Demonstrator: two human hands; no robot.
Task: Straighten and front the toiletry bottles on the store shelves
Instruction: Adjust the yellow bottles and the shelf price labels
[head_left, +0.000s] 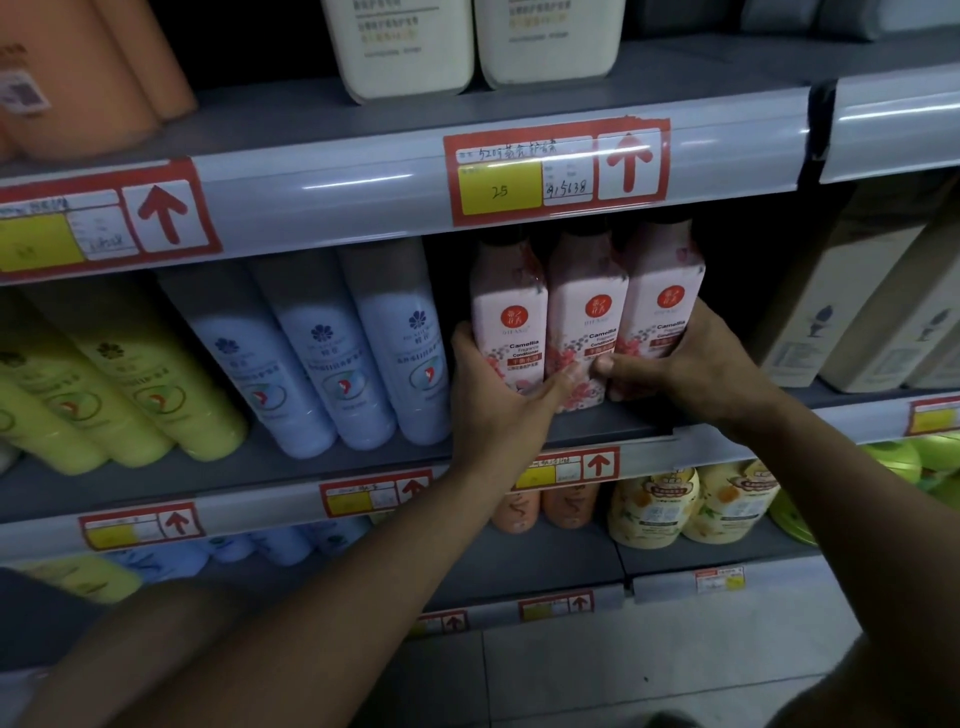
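Observation:
Three pink Camellia conditioner bottles stand side by side on the middle shelf (363, 457), labels facing out. My left hand (498, 389) grips the left pink bottle (509, 306) low down, fingers at its left edge and thumb across its front. My right hand (685, 369) grips the right pink bottle (667, 291) from its right side, thumb reaching toward the middle pink bottle (587, 306). The bottles' lower parts are hidden behind both hands.
Left of the pink bottles stand three pale blue bottles (343, 343) and yellow-green ones (119, 384). Beige cartons (852, 312) fill the right. White jugs (405, 47) and orange bottles (88, 67) sit above. Small orange and yellow bottles (654, 509) sit on the lower shelf.

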